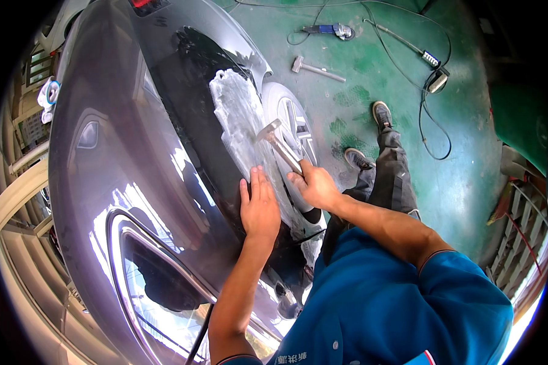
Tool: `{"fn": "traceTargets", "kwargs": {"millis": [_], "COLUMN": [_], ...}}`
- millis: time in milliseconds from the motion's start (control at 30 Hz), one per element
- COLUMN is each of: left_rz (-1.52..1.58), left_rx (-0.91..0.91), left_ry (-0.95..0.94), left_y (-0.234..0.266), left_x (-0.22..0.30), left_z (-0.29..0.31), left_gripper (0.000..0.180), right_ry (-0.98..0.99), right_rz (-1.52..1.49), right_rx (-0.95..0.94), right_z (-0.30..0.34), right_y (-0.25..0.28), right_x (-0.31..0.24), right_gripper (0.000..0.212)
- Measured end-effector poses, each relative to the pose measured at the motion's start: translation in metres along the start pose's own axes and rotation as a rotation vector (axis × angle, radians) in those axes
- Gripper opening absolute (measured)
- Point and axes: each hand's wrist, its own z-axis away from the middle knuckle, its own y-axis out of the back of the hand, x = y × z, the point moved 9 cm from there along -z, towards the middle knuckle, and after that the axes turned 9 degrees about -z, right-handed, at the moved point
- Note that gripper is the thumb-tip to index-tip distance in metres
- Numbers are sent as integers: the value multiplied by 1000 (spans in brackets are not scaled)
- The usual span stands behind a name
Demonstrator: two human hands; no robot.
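My left hand [261,208] lies flat on the car's side panel, fingers stretched out over the lower edge of a bare, sanded metal patch [238,115]. In my right hand [316,185] is a hammer [284,152], with my fingers wrapped round its handle. The hammer's metal head is over the right side of the sanded patch; whether it touches the panel I cannot tell. Dark glossy paint of the car [118,115] surrounds the patch. Beside the hammer is the car's wheel [292,118], partly hidden by the hammer and my right hand.
On the green floor [468,201] lie a second hammer [317,69], a blue angle grinder [330,30] and a long metal rod tool [401,40] with a cable. The car window [164,298] is at lower left. A slatted metal rack [517,225] stands at the right.
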Motion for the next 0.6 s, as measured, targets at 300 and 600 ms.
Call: {"fn": "traceTargets", "kwargs": {"millis": [300, 600], "left_rz": [1, -217], "left_rx": [-41, -112], "left_ry": [28, -24], "left_y": [15, 18], "left_x": [-30, -89], "left_z": [-23, -139], "left_gripper": [77, 81], "right_ry": [-87, -160], "right_rz": [-23, -205], "right_rx": [5, 175], "right_z": [-10, -34], "right_y": [28, 96], "right_x": [16, 29], "right_gripper": [44, 44]}}
